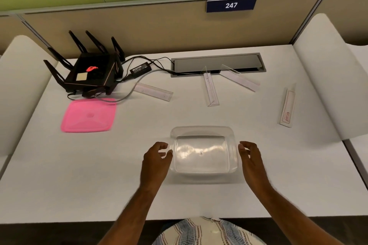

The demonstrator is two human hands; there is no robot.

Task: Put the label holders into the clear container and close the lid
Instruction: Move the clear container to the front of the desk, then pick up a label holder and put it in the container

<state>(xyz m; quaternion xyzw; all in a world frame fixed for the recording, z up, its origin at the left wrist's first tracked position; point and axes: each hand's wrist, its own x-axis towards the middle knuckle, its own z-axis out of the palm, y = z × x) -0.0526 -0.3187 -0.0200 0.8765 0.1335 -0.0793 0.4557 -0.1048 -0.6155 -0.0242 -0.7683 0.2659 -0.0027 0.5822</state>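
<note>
An open clear container stands empty on the white desk near me. My left hand is at its left wall and my right hand at its right wall, fingers curled and apart, holding nothing. Whether they touch the walls I cannot tell. Its pink lid lies flat to the far left. Several clear label holders lie beyond the container: one left of centre, one in the middle, one angled beside it, and one at the right.
A black router with antennas, its power brick and cables sit at the back left. A grey cable hatch is set into the desk's back. Curved white side panels border the desk on both sides.
</note>
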